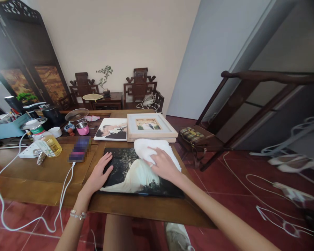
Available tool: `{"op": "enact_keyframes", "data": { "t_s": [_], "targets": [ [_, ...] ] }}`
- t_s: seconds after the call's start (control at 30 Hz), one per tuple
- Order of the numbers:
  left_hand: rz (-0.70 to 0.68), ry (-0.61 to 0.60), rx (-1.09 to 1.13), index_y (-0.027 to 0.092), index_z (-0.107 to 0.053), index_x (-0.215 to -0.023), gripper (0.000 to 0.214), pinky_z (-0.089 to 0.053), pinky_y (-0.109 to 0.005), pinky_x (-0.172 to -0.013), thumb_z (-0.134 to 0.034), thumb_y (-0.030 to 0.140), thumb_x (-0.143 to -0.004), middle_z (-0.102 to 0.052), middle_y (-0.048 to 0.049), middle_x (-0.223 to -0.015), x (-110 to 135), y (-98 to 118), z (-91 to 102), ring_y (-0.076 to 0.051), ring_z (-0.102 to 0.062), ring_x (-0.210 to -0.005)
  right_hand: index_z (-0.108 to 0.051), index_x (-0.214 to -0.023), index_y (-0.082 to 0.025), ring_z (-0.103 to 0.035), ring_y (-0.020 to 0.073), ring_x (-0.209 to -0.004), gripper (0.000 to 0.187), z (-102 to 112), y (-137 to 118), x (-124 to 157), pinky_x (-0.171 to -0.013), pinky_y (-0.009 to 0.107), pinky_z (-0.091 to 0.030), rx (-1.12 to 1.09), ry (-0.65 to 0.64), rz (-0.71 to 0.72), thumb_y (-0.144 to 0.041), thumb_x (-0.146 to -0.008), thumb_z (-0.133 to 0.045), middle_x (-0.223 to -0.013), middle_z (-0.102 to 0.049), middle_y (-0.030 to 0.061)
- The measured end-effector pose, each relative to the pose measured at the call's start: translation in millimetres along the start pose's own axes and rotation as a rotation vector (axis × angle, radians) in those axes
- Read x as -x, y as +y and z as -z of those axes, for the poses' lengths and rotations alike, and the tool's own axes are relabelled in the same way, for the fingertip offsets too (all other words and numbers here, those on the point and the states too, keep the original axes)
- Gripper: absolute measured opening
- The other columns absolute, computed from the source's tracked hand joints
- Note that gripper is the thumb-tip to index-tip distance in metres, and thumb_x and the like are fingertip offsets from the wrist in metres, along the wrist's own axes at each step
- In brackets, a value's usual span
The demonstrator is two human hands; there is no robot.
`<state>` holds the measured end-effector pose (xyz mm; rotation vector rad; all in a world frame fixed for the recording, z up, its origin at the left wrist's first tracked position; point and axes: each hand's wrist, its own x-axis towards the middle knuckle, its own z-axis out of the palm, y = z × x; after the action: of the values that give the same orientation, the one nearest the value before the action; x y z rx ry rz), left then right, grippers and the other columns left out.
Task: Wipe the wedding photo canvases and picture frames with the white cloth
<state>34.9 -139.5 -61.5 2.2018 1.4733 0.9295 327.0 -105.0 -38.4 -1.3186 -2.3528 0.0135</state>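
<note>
A dark, glossy photo panel (120, 170) showing a pale, flowing dress lies flat near the table's front edge. My left hand (101, 172) rests on its left edge, fingers spread and holding nothing. On the panel's upper right, my right hand (162, 163) grips a white cloth (170, 150) that is bunched under the fingers and spread out behind them. The cloth covers that corner of the panel. Just behind it sit a light wooden picture frame (153, 126), stacked on another, and a white-edged photo print (111, 129).
On the wooden table (54, 188) at left stand a bottle of yellow liquid (51, 143), a phone (80, 150) on a white cable, a power strip (30, 151) and a pink cup (82, 128). A chair (211, 139) holding a plaid bag (192, 135) is at right; cables cross the floor.
</note>
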Motion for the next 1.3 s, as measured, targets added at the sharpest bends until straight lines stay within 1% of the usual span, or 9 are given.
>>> {"op": "enact_keyframes", "data": {
  "t_s": [0.13,0.3,0.4,0.53,0.7,0.87,1.07,1.17,1.3],
  "targets": [
    [0.003,-0.009,0.000,0.021,-0.047,-0.134,0.043,-0.024,-0.048,-0.116,-0.043,0.035,-0.094,-0.042,-0.0090,-0.147,1,1,0.0,-0.022,-0.032,-0.140,-0.072,-0.077,-0.012,-0.046,0.0304,-0.127,0.020,2,-22,22,-0.109,0.050,-0.029,-0.045,-0.027,0.048,-0.019,-0.080,-0.054,-0.127,-0.059,0.0210],
    [0.004,-0.004,-0.017,0.021,-0.048,-0.134,0.043,-0.025,-0.046,-0.115,-0.043,0.036,-0.094,-0.042,-0.0091,-0.147,1,0,-0.1,-0.022,-0.032,-0.139,-0.072,-0.081,-0.018,-0.035,0.0298,-0.135,0.019,7,-69,56,-0.112,0.054,-0.020,-0.219,-0.132,0.237,-0.020,-0.072,-0.056,-0.138,-0.052,0.0120],
    [-0.004,-0.002,-0.017,0.021,-0.048,-0.134,0.043,-0.026,-0.045,-0.115,-0.042,0.036,-0.094,-0.042,-0.0093,-0.147,1,-1,-0.4,-0.022,-0.032,-0.139,-0.072,-0.081,-0.018,-0.031,0.0294,-0.137,0.018,7,-86,62,-0.113,0.052,-0.018,-0.276,-0.197,0.329,-0.025,-0.071,-0.058,-0.141,-0.049,0.0100],
    [-0.001,-0.018,-0.025,0.019,-0.046,-0.136,0.045,-0.024,-0.045,-0.116,-0.041,0.036,-0.094,-0.040,-0.0101,-0.148,1,-3,-0.6,-0.022,-0.030,-0.140,-0.072,-0.083,-0.018,-0.039,0.0266,-0.132,0.018,3,-74,40,-0.112,0.048,-0.024,-0.230,-0.140,0.276,-0.021,-0.072,-0.058,-0.136,-0.053,0.0109],
    [0.006,-0.020,-0.026,0.019,-0.045,-0.136,0.045,-0.022,-0.045,-0.116,-0.042,0.036,-0.094,-0.040,-0.0090,-0.148,2,-1,-0.5,-0.021,-0.029,-0.141,-0.073,-0.085,-0.013,-0.052,0.0296,-0.121,0.021,1,-22,1,-0.105,0.047,-0.036,-0.042,-0.048,0.106,-0.025,-0.082,-0.055,-0.128,-0.059,0.0189],
    [-0.001,-0.008,-0.027,0.019,-0.046,-0.135,0.044,-0.024,-0.044,-0.116,-0.042,0.036,-0.094,-0.041,-0.0092,-0.147,1,-2,-1.2,-0.020,-0.030,-0.140,-0.072,-0.083,-0.009,-0.051,0.0342,-0.121,0.026,3,5,7,-0.102,0.052,-0.038,0.004,0.012,0.009,-0.022,-0.086,-0.049,-0.125,-0.059,0.0247],
    [0.001,-0.013,-0.018,0.019,-0.045,-0.136,0.044,-0.023,-0.046,-0.116,-0.042,0.035,-0.094,-0.041,-0.0093,-0.148,1,-3,-2.4,-0.021,-0.029,-0.141,-0.069,-0.066,-0.016,-0.043,0.0324,-0.129,0.018,9,-36,69,-0.108,0.054,-0.030,0.022,0.012,0.010,-0.015,-0.073,-0.052,-0.131,-0.056,0.0178],
    [-0.003,-0.009,-0.007,0.020,-0.045,-0.135,0.044,-0.024,-0.047,-0.116,-0.042,0.036,-0.094,-0.041,-0.0094,-0.147,1,-2,-2.6,-0.021,-0.030,-0.141,-0.066,-0.060,-0.019,-0.036,0.0311,-0.134,0.016,13,-65,101,-0.109,0.054,-0.027,-0.053,0.001,0.115,-0.013,-0.067,-0.053,-0.137,-0.052,0.0131],
    [-0.005,-0.004,0.016,0.020,-0.047,-0.134,0.043,-0.023,-0.046,-0.116,-0.039,0.035,-0.095,-0.042,-0.0087,-0.147,1,-2,-2.3,-0.021,-0.030,-0.140,-0.069,-0.064,-0.020,-0.034,0.0333,-0.135,0.012,13,-81,103,-0.109,0.056,-0.024,-0.163,-0.088,0.269,-0.018,-0.066,-0.058,-0.141,-0.048,0.0108]
  ]
}}
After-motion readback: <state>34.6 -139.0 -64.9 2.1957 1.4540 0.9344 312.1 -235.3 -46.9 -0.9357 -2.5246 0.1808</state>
